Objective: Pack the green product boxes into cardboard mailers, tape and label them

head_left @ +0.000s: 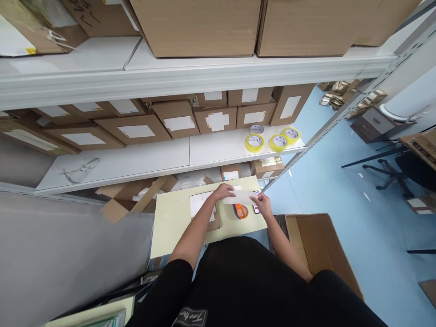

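Between my two hands a strip of white paper [241, 197] is stretched above the small table. My left hand [224, 192] pinches its left end, and my right hand [261, 203] grips the right end. Just under the paper lies an orange and blue tape dispenser [240, 211]. A phone [256, 209] lies partly hidden beneath my right hand. Left of the dispenser is a flat cardboard package [214, 222] with white paper sheets [196, 204] on it, partly covered by my left forearm.
The pale yellow table [170, 222] stands before a shelf [153, 159] of labelled boxes [216, 120]. Several yellow tape rolls [254, 143] sit on the shelf, with safety glasses [81, 170] at its left. An open carton [316, 240] is at my right; another open box [131, 202] is left.
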A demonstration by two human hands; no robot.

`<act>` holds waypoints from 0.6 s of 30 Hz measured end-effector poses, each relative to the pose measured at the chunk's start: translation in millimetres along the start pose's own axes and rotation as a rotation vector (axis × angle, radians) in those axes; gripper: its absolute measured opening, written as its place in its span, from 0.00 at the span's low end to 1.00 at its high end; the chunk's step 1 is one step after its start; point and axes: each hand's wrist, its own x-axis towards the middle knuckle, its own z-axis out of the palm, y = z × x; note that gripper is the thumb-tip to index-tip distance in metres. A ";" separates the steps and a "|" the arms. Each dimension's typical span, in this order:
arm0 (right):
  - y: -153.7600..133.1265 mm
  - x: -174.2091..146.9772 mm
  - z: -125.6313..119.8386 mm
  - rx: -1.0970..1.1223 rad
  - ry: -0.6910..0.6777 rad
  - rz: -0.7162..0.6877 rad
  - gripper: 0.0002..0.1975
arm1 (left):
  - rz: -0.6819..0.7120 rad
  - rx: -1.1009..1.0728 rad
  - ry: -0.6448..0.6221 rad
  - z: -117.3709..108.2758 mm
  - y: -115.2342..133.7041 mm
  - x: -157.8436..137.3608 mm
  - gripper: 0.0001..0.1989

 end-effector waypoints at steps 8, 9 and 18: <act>3.3 6.3 -1.5 0.030 -0.026 0.038 0.25 | 0.028 -0.011 -0.024 -7.8 11.5 -7.8 0.24; 4.3 7.4 -1.8 0.055 -0.041 0.048 0.24 | 0.027 -0.024 -0.033 -9.7 12.6 -9.2 0.25; -1.3 10.2 18.4 -0.278 0.227 -0.182 0.29 | 0.052 -0.212 -0.093 -12.9 14.2 -13.2 0.25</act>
